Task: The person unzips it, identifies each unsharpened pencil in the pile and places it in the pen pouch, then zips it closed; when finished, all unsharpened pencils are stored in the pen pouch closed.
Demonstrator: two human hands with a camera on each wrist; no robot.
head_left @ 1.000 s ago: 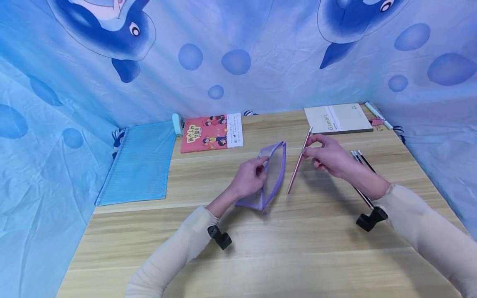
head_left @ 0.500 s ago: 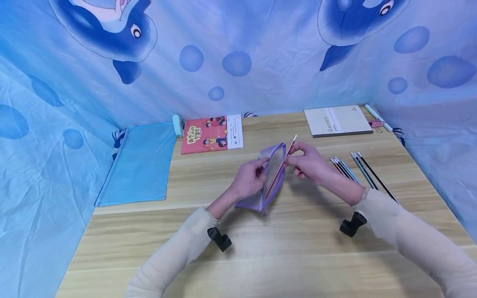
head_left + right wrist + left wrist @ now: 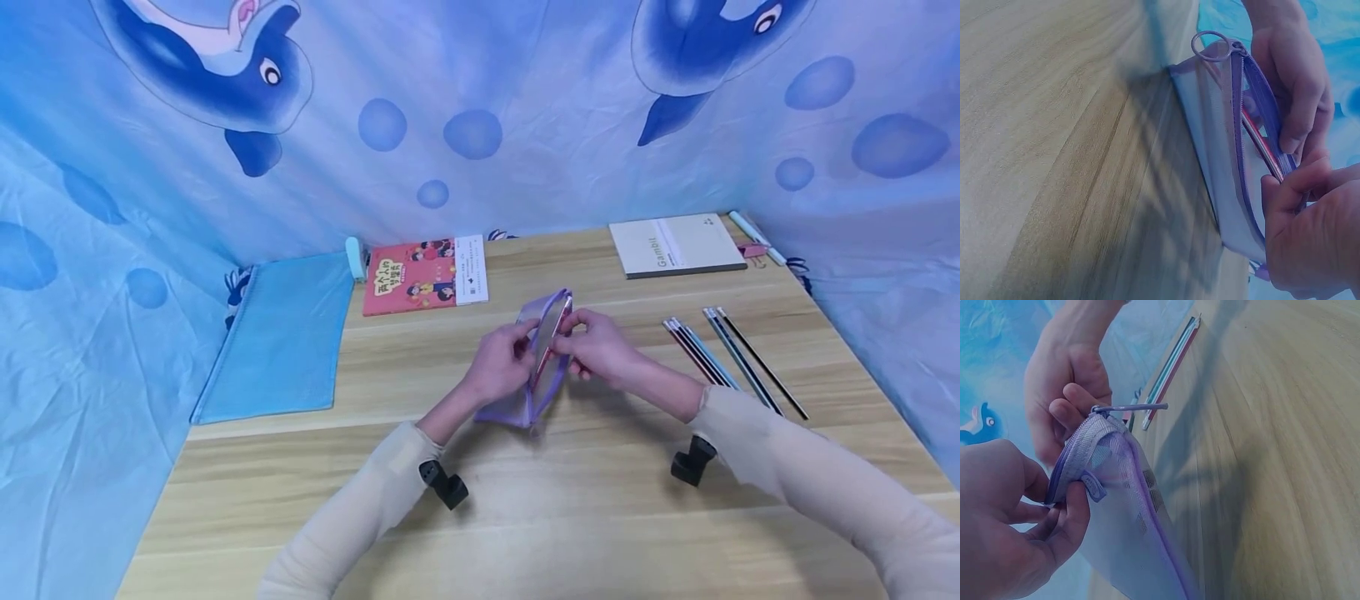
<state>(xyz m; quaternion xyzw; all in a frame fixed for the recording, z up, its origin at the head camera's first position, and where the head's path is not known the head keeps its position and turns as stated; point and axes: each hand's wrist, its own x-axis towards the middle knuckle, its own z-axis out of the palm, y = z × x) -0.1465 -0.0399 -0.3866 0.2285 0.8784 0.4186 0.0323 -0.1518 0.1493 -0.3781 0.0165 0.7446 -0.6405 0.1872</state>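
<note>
A translucent pencil case point(image 3: 517, 408) with purple zipper edging stands mid-table, its zipped mouth spread wide. My left hand point(image 3: 497, 364) pinches the rim on its left side; in the left wrist view, thumb and fingers grip the edge beside a small purple tag point(image 3: 1093, 486). Leaning over from the right, my right hand point(image 3: 603, 348) pinches a red striped pencil point(image 3: 1263, 147) that lies slantwise inside the case's mouth. A ring pull point(image 3: 1211, 46) hangs at the near end of the zipper. To the right lie several red and blue pencils point(image 3: 697, 350) and a few darker ones point(image 3: 753, 358).
A blue mesh folder point(image 3: 273, 333) lies at left, beside a teal stapler-like item point(image 3: 356, 258) and a red book point(image 3: 412, 279). At the back right are a pale notebook point(image 3: 675, 243), a light teal pen point(image 3: 757, 237) and a pink clip point(image 3: 752, 249). A blue curtain borders the table.
My right hand has moved left with the red pencil, from beside the case into its open mouth, and the pencil has sunk lower. My left hand keeps its hold on the rim.
</note>
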